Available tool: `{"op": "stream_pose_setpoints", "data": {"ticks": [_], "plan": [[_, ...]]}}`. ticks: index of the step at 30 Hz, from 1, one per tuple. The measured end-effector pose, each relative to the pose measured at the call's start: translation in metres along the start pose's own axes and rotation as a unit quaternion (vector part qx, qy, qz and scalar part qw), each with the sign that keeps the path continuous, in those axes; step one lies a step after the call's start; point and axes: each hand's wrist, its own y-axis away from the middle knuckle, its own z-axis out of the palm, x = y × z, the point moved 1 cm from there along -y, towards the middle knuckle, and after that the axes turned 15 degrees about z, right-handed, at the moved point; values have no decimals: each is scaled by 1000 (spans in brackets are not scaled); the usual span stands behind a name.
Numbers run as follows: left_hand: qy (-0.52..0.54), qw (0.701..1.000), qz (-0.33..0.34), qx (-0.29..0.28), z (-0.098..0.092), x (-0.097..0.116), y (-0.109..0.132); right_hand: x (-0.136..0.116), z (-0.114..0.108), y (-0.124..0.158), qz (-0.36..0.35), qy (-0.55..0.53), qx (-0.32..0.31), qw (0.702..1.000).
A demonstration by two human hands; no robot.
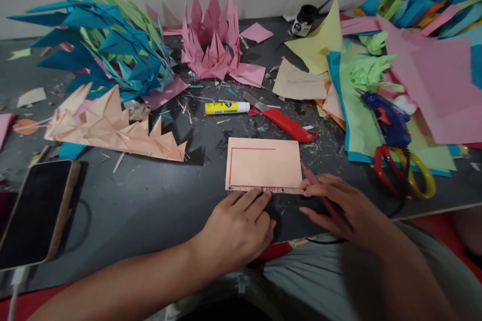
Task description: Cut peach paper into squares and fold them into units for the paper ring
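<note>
A peach paper rectangle (263,165) lies flat on the dark table, with red lines drawn along its left side and part of its top. Along its lower edge rests a thin, worn ruler (282,190). My left hand (237,223) presses the ruler down with curled fingertips. A dark red pen (331,208) is gripped in my right hand (339,203), its tip near the paper's right edge. Just beyond the paper are a red utility knife (288,124) with its blade out and a yellow glue stick (226,108).
Folded paper pieces in peach (113,133), blue (113,45) and pink (213,45) stand behind and left. A phone (35,210) lies at left. On the right are coloured sheets (433,85), a glue gun (389,120), scissors (424,175) and a black jar (303,21).
</note>
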Motion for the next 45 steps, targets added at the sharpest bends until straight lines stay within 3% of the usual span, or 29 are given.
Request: {"op": "stream_pose_setpoints", "data": {"ticks": [45], "plan": [[-18, 1000, 3, -8, 3, 2, 0, 0, -1, 0, -6, 1, 3, 1000]]}}
